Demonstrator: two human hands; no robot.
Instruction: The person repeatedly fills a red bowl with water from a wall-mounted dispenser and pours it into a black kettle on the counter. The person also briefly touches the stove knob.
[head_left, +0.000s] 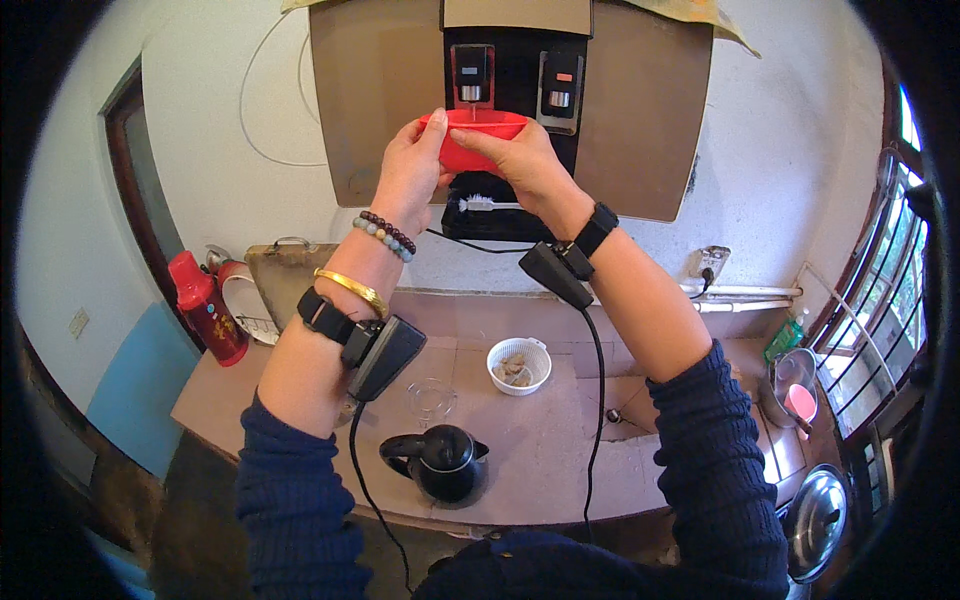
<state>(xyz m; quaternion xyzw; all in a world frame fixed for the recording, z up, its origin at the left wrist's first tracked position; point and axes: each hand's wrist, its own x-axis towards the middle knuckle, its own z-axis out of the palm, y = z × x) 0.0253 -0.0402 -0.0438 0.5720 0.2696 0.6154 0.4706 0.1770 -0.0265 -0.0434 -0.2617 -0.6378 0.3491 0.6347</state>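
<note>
Both of my hands hold a red plastic bowl (480, 142) up under the left spout (470, 93) of a wall-mounted water dispenser (382, 97). A thin stream of water runs from that spout into it. My left hand (415, 161) grips the bowl's left side, thumb over the rim. On the right side my right hand (529, 161) grips it, thumb along the front wall. The bowl's inside is mostly hidden by its near wall. Below it, a white brush (484, 203) lies on the dispenser's black drip tray (465, 223). The right spout (559, 98) shows no flow.
On the tiled counter (525, 442) stand a black electric kettle (448, 465), a white plastic basket (519, 366) with pale pieces inside, and a clear lid (431, 399). A red thermos (210, 311) stands left; a metal pot (784, 390) and green bottle (786, 334) are right.
</note>
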